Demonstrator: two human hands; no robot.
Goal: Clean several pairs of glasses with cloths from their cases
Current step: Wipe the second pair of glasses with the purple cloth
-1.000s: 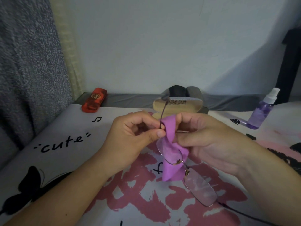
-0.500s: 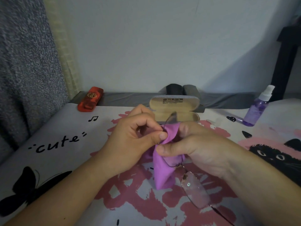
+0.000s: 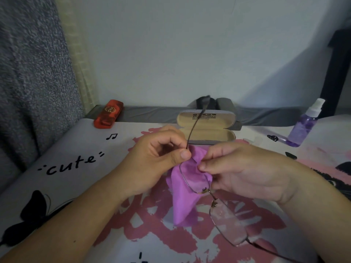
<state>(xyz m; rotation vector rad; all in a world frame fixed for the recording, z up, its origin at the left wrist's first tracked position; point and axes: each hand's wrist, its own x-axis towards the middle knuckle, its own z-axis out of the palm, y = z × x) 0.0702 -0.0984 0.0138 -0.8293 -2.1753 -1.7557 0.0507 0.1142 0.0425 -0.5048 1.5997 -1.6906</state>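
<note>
The left hand (image 3: 159, 158) pinches the glasses (image 3: 207, 188) at the hinge end of 1 lens, thumb and forefinger closed on the frame where the temple arm rises toward the open beige case (image 3: 207, 128). The right hand (image 3: 245, 171) pinches the purple cloth (image 3: 184, 198) against that same lens, fingertips curled onto the fabric. The glasses are held above the printed table cover (image 3: 76, 149), in front of the case; the 2nd lens hangs free, low and to the right, with no cloth on it.

Compared with 0.5 s earlier, the right thumb has drawn back from across the lens toward its upper edge, and the wire rim of the covered lens is now exposed against the cloth. The temple arm, previously low and partly hidden, now stands up past the case lid. This indicates 1 wiping stroke has ended and the grip is being reset (judgement only).

Task status: the 1st lens is in work; the 2nd lens appears untreated. A red case (image 3: 108, 116) lies shut at the far left and a spray bottle (image 3: 305, 124) stands at the far right, both well apart from the hands.
</note>
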